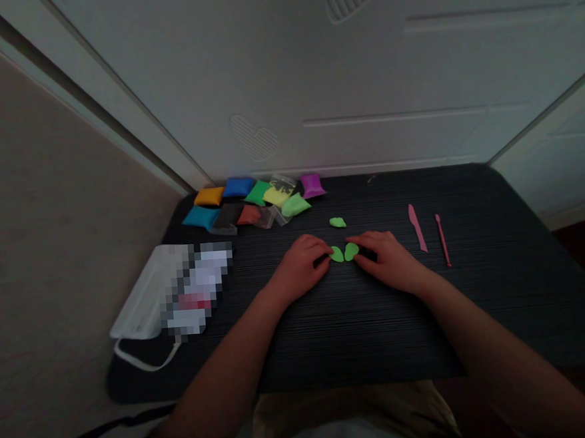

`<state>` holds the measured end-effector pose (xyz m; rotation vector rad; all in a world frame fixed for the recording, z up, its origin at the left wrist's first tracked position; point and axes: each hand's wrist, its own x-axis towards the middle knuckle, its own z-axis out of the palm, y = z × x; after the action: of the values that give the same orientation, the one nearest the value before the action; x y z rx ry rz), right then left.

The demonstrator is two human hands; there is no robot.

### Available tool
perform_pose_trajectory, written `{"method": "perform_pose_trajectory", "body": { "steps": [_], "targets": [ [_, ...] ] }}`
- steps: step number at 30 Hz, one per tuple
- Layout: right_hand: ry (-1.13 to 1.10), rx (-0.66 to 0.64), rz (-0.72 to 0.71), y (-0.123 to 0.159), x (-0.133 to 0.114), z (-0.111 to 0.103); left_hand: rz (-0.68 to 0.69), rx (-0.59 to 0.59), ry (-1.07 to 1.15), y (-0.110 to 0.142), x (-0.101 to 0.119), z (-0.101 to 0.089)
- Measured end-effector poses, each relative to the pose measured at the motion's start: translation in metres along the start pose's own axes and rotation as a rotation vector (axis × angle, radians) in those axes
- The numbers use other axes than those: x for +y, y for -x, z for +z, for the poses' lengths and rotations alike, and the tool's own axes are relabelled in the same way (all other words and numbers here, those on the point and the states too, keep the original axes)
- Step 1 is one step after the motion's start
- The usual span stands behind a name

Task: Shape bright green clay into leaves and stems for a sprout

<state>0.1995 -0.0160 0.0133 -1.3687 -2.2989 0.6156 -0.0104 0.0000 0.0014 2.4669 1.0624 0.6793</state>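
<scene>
Two flat, leaf-shaped pieces of light green modelling clay lie side by side on the dark table, their inner edges almost meeting. My left hand [302, 266] pinches the outer edge of the left clay piece [338, 256] between thumb and fingers. On the other side, my right hand [389, 259] has its thumb and fingertips closed on the right clay piece [350, 250]. A little beyond both hands is a small uneven lump of the same green clay [337, 222], touched by neither.
Several coloured clay packets [240, 187] cluster at the back left of the table [361, 334]. A pink plastic knife [416, 227] and a thin pink stick tool [443, 240] lie to the right. At left are a white face mask [150, 292] and a blurred-out object [202, 289]. A white panel [387, 72] rises behind.
</scene>
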Motion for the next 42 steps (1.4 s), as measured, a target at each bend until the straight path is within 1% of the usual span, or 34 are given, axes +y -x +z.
{"method": "perform_pose_trajectory", "body": {
  "steps": [8, 15, 22, 26, 32, 42],
  "targets": [
    [0.031, -0.007, -0.002, -0.001, 0.000, 0.001, 0.016, 0.008, -0.003, -0.001, -0.001, 0.002],
    [0.039, -0.004, -0.007, 0.000, 0.001, 0.002, 0.028, -0.010, -0.053, -0.001, 0.001, 0.001],
    [0.045, -0.006, -0.003, 0.000, 0.001, 0.002, 0.026, 0.042, -0.147, -0.003, 0.009, 0.002],
    [0.053, -0.004, -0.005, 0.000, 0.000, 0.002, 0.033, 0.030, -0.183, -0.003, 0.010, 0.003],
    [0.062, 0.002, -0.004, 0.000, -0.001, 0.003, 0.085, 0.012, -0.185, -0.003, 0.012, 0.005],
    [0.050, 0.014, -0.006, 0.001, -0.001, 0.004, 0.095, -0.055, -0.253, -0.004, 0.020, 0.001]
  ]
}}
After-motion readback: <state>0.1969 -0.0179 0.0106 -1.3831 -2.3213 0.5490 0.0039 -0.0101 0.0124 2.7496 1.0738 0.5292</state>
